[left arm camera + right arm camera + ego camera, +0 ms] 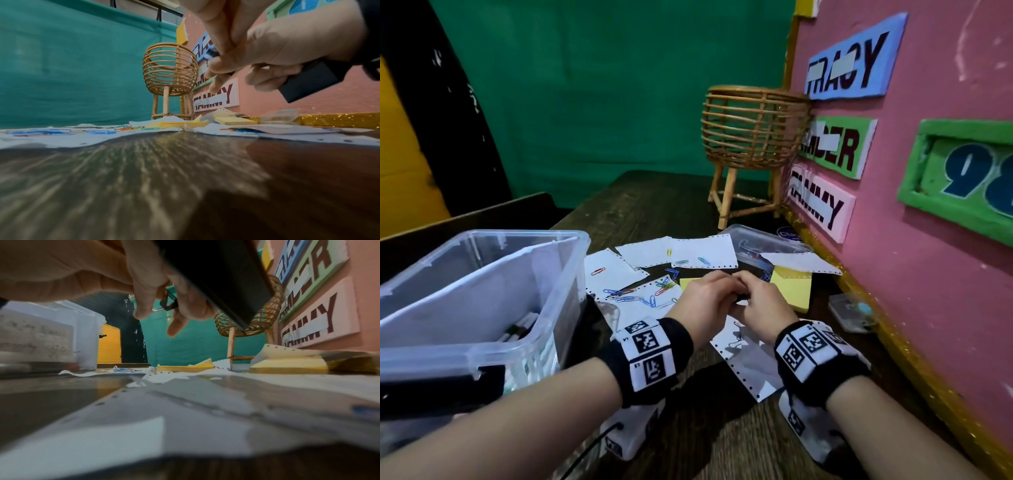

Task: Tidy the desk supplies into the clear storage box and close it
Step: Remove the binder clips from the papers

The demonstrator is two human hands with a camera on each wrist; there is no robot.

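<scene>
Both hands meet above the middle of the desk. My left hand and right hand pinch a small black binder clip between their fingertips; it also shows as a dark clip in the left wrist view. The clear storage box stands open at the left with pens inside. Coloured paper clips lie scattered on torn paper slips beyond the hands. A yellow sticky-note pad lies just right of them.
A small clear tub holding clips sits behind the pad. A tiny clear case lies near the pink board that walls the right side. A wicker basket stand stands at the back. More paper lies under my wrists.
</scene>
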